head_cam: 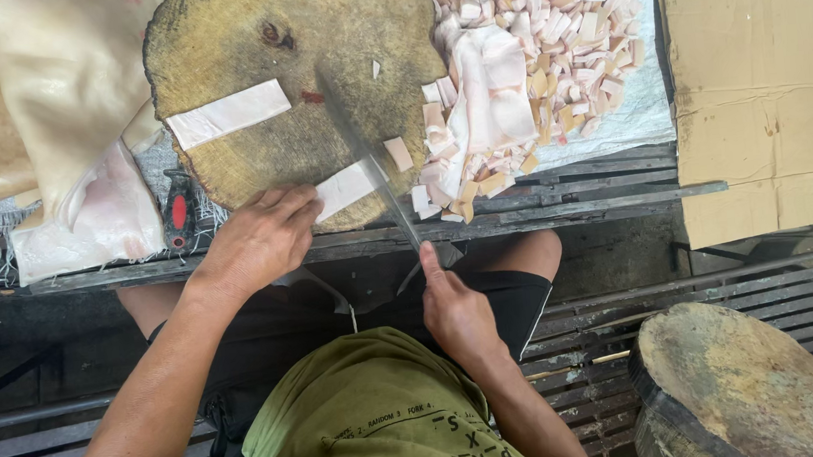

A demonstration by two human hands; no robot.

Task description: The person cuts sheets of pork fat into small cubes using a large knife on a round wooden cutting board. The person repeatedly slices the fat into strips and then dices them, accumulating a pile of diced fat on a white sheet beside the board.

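My right hand (455, 310) is closed around the handle of a long knife (369, 168), its blade laid across the round wooden chopping block (296, 81). My left hand (260, 239), fingers curled, pins a pale strip of fat (346, 187) at the block's near edge. The step in hand, as I judge it, is dicing that strip: a small piece (399, 153) lies just beside the blade. A second strip (228, 114) waits on the block's left half. Right of the block sits a heap of cut cubes (527, 41) on white sheeting; left of it, large pale slabs (70, 81). The next cut calls for fingertips kept well back. The strip overhangs the block's rim slightly; open room lies at the block's middle.
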